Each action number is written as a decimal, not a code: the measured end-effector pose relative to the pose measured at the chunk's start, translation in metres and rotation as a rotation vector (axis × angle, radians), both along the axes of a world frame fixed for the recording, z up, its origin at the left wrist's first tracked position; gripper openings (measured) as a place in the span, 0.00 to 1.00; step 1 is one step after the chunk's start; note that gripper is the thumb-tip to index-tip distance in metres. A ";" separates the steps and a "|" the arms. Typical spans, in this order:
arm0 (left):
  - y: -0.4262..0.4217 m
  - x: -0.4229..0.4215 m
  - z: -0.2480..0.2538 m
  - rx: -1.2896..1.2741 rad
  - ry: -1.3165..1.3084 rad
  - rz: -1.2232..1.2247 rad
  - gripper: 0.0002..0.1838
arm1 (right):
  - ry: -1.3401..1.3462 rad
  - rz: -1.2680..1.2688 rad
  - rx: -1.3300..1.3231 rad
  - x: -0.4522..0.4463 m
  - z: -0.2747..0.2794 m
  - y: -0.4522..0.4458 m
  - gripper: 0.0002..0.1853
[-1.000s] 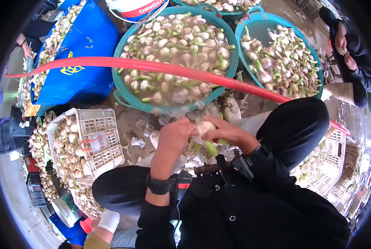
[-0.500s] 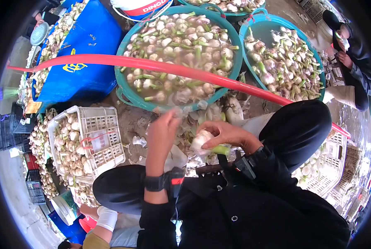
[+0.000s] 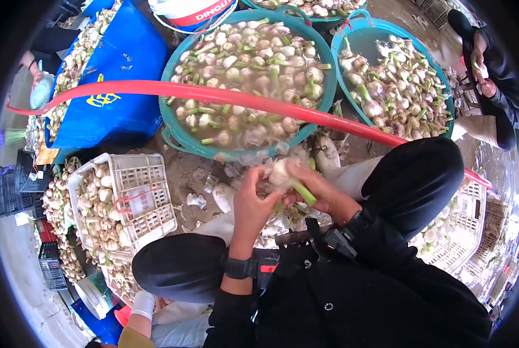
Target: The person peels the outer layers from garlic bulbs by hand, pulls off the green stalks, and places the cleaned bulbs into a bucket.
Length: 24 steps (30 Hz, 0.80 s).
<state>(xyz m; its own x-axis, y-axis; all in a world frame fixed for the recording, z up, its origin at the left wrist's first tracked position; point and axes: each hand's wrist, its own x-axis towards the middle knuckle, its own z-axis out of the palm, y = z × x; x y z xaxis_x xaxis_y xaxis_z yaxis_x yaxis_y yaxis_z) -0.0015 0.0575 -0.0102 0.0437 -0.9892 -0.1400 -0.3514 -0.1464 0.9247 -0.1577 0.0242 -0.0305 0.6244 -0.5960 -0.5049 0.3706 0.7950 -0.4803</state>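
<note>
In front of my knees, a white garlic bulb (image 3: 279, 174) with a green stem is between my two hands. My right hand (image 3: 324, 191) is closed around its right side, the stem slanting down past the fingers. Curled against the left side of the bulb is my left hand (image 3: 251, 202), its fingers and thumb on the outer skin; the exact grip is partly hidden. Thin pale skins (image 3: 282, 148) show just beyond the bulb. The nearest container is a green tub (image 3: 210, 152) with garlic bulbs floating in murky water.
A red hose (image 3: 230, 97) crosses over the tub. To the right stands a second tub (image 3: 347, 93) of garlic. At left are a white crate (image 3: 149, 200) of bulbs and a blue bin (image 3: 129, 75). A person's hands (image 3: 484, 78) hold something pale at upper right.
My left hand has come down and right from the tub's rim to the bulb. The bulb has been raised slightly and turned, with its stem now pointing down toward me.
</note>
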 end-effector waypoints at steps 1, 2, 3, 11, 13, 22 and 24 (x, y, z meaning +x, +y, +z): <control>-0.003 0.004 0.008 0.121 0.025 -0.021 0.20 | 0.001 0.000 0.002 0.000 0.000 0.000 0.23; -0.005 0.006 0.013 0.241 0.049 -0.041 0.20 | -0.008 -0.005 -0.016 0.000 0.000 0.000 0.22; -0.004 0.005 0.013 0.239 0.048 -0.040 0.20 | -0.017 -0.010 -0.036 0.000 0.001 -0.002 0.21; -0.007 0.009 -0.002 -0.024 -0.372 -0.064 0.17 | 0.121 -0.002 -0.181 0.002 -0.004 0.004 0.24; -0.008 0.012 0.002 0.114 -0.193 0.003 0.16 | 0.126 0.085 -0.251 0.002 -0.002 0.002 0.25; -0.003 -0.001 0.002 -0.226 -0.517 -0.009 0.10 | 0.093 0.035 -0.089 0.003 -0.003 0.006 0.31; -0.003 0.005 0.001 -0.146 -0.446 -0.019 0.10 | 0.029 0.052 -0.086 0.000 0.003 0.004 0.30</control>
